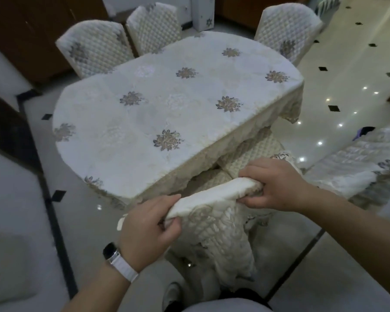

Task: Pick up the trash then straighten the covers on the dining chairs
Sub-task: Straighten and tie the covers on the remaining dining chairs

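A cream quilted chair cover hangs over the back of the dining chair right in front of me, at the table's near side. My left hand grips the left end of the cover's top edge, thumb above and fingers curled under. At the right end of that edge my right hand holds the bunched fabric. The chair's quilted seat shows under the table edge. No trash is in view.
The oval table wears a white cloth with embroidered flowers. Three covered chairs stand along its far side, and another covered chair is close on my right. Glossy tiled floor surrounds the table.
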Action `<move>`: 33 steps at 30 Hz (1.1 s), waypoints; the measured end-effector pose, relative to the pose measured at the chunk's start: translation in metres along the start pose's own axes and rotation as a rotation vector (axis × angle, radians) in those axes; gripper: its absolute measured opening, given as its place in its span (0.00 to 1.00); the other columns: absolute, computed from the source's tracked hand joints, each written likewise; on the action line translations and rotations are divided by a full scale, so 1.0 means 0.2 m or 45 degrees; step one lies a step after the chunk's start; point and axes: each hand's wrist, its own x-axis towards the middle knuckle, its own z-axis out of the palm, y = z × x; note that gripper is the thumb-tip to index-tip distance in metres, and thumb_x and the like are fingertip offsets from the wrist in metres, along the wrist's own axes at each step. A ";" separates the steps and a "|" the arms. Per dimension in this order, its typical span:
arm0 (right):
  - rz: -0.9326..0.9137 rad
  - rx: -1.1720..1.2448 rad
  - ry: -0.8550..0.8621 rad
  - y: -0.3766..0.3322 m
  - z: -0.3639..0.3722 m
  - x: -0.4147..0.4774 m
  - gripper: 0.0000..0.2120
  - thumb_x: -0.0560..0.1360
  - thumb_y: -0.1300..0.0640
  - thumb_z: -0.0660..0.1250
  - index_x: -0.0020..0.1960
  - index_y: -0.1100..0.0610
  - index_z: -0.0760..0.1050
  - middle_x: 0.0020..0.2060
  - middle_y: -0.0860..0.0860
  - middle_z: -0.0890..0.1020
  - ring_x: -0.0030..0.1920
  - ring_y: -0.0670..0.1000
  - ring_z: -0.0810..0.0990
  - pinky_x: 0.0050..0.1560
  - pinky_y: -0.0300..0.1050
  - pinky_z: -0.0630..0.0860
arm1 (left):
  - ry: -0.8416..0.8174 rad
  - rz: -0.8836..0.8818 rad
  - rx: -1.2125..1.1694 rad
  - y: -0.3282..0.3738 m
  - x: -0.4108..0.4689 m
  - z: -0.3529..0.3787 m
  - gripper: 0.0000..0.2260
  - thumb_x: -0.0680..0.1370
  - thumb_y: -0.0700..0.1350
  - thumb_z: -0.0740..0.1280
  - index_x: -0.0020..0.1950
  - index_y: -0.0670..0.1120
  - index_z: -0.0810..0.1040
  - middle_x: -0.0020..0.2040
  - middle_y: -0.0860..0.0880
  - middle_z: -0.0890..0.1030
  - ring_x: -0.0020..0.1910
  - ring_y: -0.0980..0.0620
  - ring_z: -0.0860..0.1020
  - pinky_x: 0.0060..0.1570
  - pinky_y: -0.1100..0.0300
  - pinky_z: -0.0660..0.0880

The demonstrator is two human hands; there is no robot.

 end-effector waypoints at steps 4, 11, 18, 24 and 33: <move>-0.046 0.001 0.008 0.05 0.01 0.04 0.19 0.68 0.39 0.68 0.47 0.53 0.81 0.37 0.46 0.80 0.36 0.50 0.78 0.33 0.42 0.72 | -0.021 -0.069 -0.047 -0.04 0.03 0.01 0.17 0.71 0.48 0.66 0.58 0.47 0.81 0.51 0.56 0.82 0.49 0.58 0.80 0.43 0.54 0.78; -0.154 0.011 -0.039 0.14 -0.01 0.14 0.20 0.68 0.39 0.68 0.51 0.53 0.80 0.39 0.48 0.80 0.38 0.51 0.79 0.31 0.47 0.76 | 0.072 -0.131 -0.058 -0.06 0.11 0.00 0.14 0.71 0.48 0.67 0.56 0.49 0.81 0.49 0.58 0.81 0.48 0.58 0.79 0.45 0.56 0.77; -0.212 0.011 -0.019 0.17 0.00 0.18 0.20 0.68 0.39 0.67 0.47 0.54 0.81 0.35 0.48 0.80 0.33 0.51 0.78 0.25 0.47 0.73 | 0.172 -0.147 0.003 -0.07 0.13 0.02 0.12 0.70 0.51 0.71 0.51 0.49 0.83 0.43 0.56 0.82 0.42 0.58 0.79 0.38 0.56 0.76; -0.245 0.046 0.010 0.19 0.01 0.17 0.18 0.67 0.41 0.70 0.45 0.55 0.82 0.35 0.48 0.80 0.33 0.50 0.78 0.26 0.46 0.74 | 0.230 -0.149 -0.025 -0.03 0.10 0.05 0.10 0.70 0.51 0.73 0.49 0.50 0.84 0.42 0.61 0.80 0.40 0.62 0.78 0.37 0.61 0.74; -0.220 0.042 0.013 0.23 0.00 0.21 0.16 0.63 0.44 0.71 0.43 0.55 0.82 0.33 0.48 0.78 0.32 0.51 0.77 0.26 0.46 0.74 | 0.337 -0.137 -0.007 -0.01 0.13 0.10 0.08 0.70 0.52 0.72 0.46 0.51 0.84 0.38 0.59 0.81 0.37 0.61 0.78 0.33 0.58 0.74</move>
